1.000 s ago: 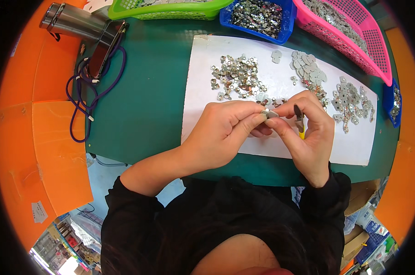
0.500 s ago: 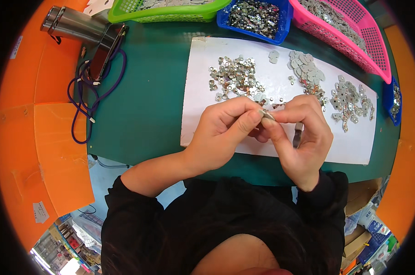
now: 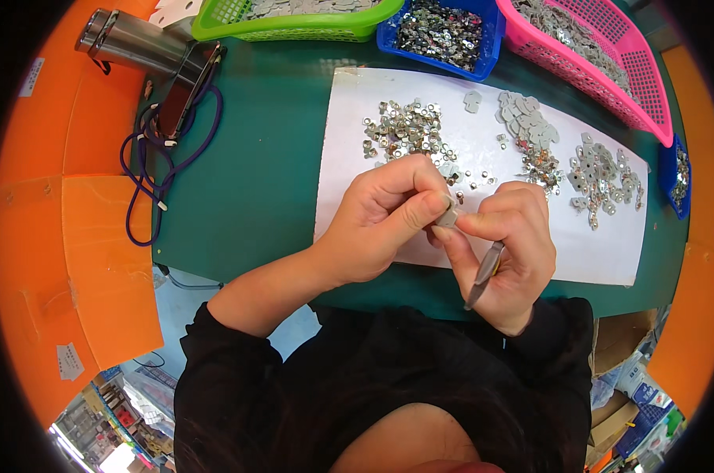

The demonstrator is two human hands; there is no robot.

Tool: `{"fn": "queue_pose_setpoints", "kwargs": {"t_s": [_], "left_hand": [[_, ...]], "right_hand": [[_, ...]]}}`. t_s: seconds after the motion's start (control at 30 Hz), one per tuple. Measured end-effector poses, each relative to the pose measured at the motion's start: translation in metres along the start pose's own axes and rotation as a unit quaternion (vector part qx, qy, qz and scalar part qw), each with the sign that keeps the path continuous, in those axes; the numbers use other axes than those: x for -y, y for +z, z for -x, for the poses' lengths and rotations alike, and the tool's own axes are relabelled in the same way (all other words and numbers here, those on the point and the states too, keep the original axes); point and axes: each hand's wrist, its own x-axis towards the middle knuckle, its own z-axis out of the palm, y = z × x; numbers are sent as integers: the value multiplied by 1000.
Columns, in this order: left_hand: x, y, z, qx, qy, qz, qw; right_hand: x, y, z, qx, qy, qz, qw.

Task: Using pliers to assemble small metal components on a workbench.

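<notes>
At the centre of the frame, the left hand (image 3: pixel 377 225) and right hand (image 3: pixel 511 244) are both pinching one small metal piece (image 3: pixel 448 218) above the white sheet (image 3: pixel 483 260); the right is also gripping tweezers (image 3: pixel 485 274). A loosening pinch could drop it among the loose metal parts (image 3: pixel 404 135).

A green worktop (image 3: pixel 262 181) edged by orange panels (image 3: pixel 97 260) carries a white sheet (image 3: pixel 593 252) strewn with separate heaps of small shiny metal parts (image 3: pixel 404 134) and flat grey pieces (image 3: pixel 526 118). Along the far edge stand a green basket (image 3: pixel 310 27), a blue tray (image 3: pixel 444 59) filled with glittering bits and a pink basket (image 3: pixel 609 79); another blue tray (image 3: pixel 676 177) sits at the sheet's right end. At far left, a steel flask (image 3: pixel 128 43) lies beside a dark phone (image 3: pixel 184 91) and a looped purple cable (image 3: pixel 156 169). Cardboard boxes (image 3: pixel 617 347) show below the worktop's right edge.
</notes>
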Motion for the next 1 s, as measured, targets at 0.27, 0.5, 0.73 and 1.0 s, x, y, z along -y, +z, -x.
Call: {"fn": "queue_pose_setpoints", "kwargs": {"t_s": [0.27,0.5,0.73,1.0], "left_hand": [[-8,-8,-9,77,117,-281,949],[-16,-1,-1,130,-186,94,969],[-10,-6,-3,171,-256,127,943],[-14,-7,-1,17,-109,-34,993]], "right_hand": [[-4,-15,-11,-6,-33,-4,999],[-4,-44,-18,93,-200,157,963],[-6,-45,-18,79,-287,236,925],[1,-56,-21,226,210,-56,950]]}}
